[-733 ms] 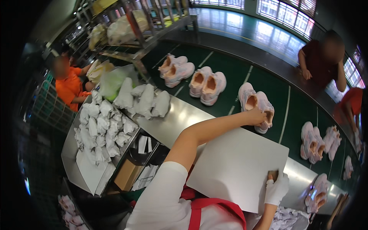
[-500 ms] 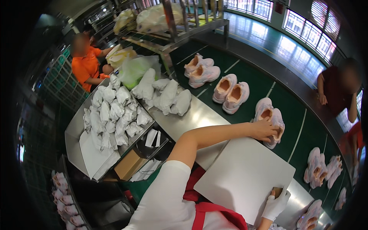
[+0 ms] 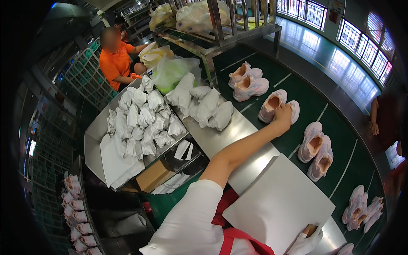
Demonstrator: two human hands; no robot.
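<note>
My bare left hand [image 3: 283,115] reaches out over the green conveyor belt. Its fingers are closed over the right-hand shoe [image 3: 294,109] of a pale pink pair, and they hide much of its opening. The mate [image 3: 272,105] stands touching it on the left. Another pink pair [image 3: 315,151] sits nearer on the belt. My right hand [image 3: 307,244], in a white glove, is at the lower right edge of a large white board [image 3: 278,204]. A small brown block-like thing [image 3: 310,230] shows at its fingers; its kind is unclear.
White paper-wrapped bundles [image 3: 138,117] fill a metal tray at left, and several more [image 3: 206,106] lie on the steel ledge. A metal rack [image 3: 212,51] spans the belt ahead. More shoes [image 3: 356,208] stand at right. One person [image 3: 117,61] sits far left, another stands at right.
My left hand has gone from the nearer pair to the pair farther along the belt and closed on a shoe there. The view has shifted, so the scene sits farther right.
</note>
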